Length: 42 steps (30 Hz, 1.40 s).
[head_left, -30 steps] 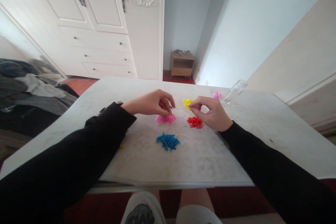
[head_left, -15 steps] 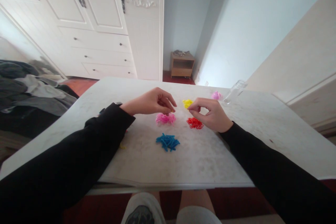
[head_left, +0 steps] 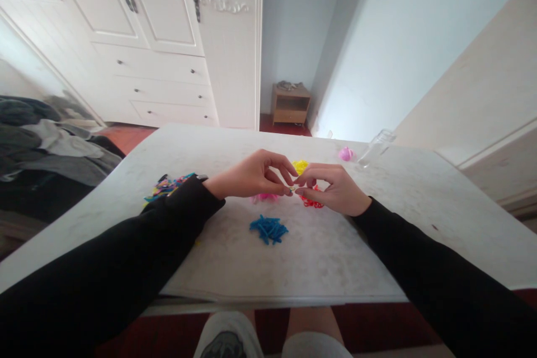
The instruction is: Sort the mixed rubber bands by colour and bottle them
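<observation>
My left hand (head_left: 268, 174) and my right hand (head_left: 331, 185) meet fingertip to fingertip over the table, each in a pinch. A tiny yellowish and bluish piece shows between the fingertips, too small to name. Beneath my left hand lies a pile of small pink pieces (head_left: 265, 197), mostly covered. Red pieces (head_left: 311, 198) lie in a heap under my right fingers, partly hidden. Just behind the fingertips is a yellow pile (head_left: 300, 166). Nearer to me sits a heap of short blue stick-like pieces (head_left: 269, 229).
A mixed colourful pile (head_left: 170, 184) lies at the left, partly behind my sleeve. At the back right, a pink round object (head_left: 345, 154) rests beside a clear bottle (head_left: 376, 148). The white table (head_left: 327, 257) has its front edge close to my knees.
My hands have come together from apart, the left moving right and slightly nearer. My left sleeve has shifted, uncovering more of the mixed pile. More of the pink pile is now covered.
</observation>
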### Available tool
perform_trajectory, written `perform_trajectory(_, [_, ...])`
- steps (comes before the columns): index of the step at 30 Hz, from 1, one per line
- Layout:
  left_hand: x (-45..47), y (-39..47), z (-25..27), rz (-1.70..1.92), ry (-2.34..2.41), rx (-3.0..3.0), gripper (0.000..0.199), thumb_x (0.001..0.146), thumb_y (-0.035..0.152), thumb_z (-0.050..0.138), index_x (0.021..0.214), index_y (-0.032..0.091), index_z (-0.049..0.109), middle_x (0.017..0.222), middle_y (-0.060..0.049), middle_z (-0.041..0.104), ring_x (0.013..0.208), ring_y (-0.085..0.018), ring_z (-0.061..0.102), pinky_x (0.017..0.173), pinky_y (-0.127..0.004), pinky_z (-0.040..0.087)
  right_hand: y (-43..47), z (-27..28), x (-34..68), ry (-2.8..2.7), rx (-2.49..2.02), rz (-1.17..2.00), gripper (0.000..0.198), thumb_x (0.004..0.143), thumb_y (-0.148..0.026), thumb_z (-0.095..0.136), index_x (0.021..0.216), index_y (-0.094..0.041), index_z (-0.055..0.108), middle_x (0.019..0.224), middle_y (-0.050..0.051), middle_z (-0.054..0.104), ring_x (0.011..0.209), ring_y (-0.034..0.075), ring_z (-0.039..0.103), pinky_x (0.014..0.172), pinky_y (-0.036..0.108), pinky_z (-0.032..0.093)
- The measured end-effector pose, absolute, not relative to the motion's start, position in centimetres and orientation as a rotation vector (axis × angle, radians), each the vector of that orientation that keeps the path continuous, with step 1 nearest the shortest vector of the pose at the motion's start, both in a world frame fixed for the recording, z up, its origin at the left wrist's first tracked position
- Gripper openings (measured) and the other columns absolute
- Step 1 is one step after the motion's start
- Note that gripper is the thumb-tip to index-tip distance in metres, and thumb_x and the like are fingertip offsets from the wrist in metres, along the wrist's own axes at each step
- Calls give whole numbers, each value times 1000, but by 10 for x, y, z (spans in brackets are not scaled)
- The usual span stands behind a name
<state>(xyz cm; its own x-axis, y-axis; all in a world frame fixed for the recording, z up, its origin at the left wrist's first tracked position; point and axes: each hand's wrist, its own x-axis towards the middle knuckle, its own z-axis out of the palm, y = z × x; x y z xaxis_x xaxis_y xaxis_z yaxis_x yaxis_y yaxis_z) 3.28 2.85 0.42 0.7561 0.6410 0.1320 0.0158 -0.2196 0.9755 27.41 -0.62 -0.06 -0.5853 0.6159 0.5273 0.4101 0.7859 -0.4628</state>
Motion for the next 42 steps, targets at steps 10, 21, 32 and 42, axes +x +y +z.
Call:
perform_trajectory(10, [38, 24, 3, 656, 536, 1705, 28, 75, 14, 87, 98, 14, 71, 91, -6, 79, 75, -16, 79, 64, -20, 63, -11, 3, 271, -2280, -701, 392, 12, 92, -18, 70, 81, -19, 73, 72, 1, 68, 62, 12, 60, 59, 25, 48])
perform_trajectory(21, [38, 29, -5, 675, 512, 1721, 22, 75, 11, 84, 93, 11, 71, 85, -5, 79, 75, -14, 79, 68, -19, 63, -11, 4, 272, -2169, -733, 363, 14, 81, -6, 67, 73, -18, 68, 68, -2, 63, 61, 11, 57, 59, 25, 45])
perform_trajectory(32, [37, 30, -4, 752, 575, 1795, 23, 75, 14, 84, 94, 12, 71, 83, -6, 80, 74, -14, 78, 69, -22, 63, 19, -7, 293, -1885, -1195, 255, 10, 79, -21, 66, 70, -19, 67, 68, 1, 68, 65, 15, 60, 64, 30, 46])
perform_trajectory(42, [35, 30, -1, 725, 542, 1878, 21, 75, 17, 82, 93, 12, 73, 78, -6, 79, 68, -14, 75, 65, -22, 60, 38, -24, 305, -1908, -1391, 357, 14, 82, -29, 68, 74, -18, 71, 77, 4, 73, 69, 17, 64, 65, 30, 48])
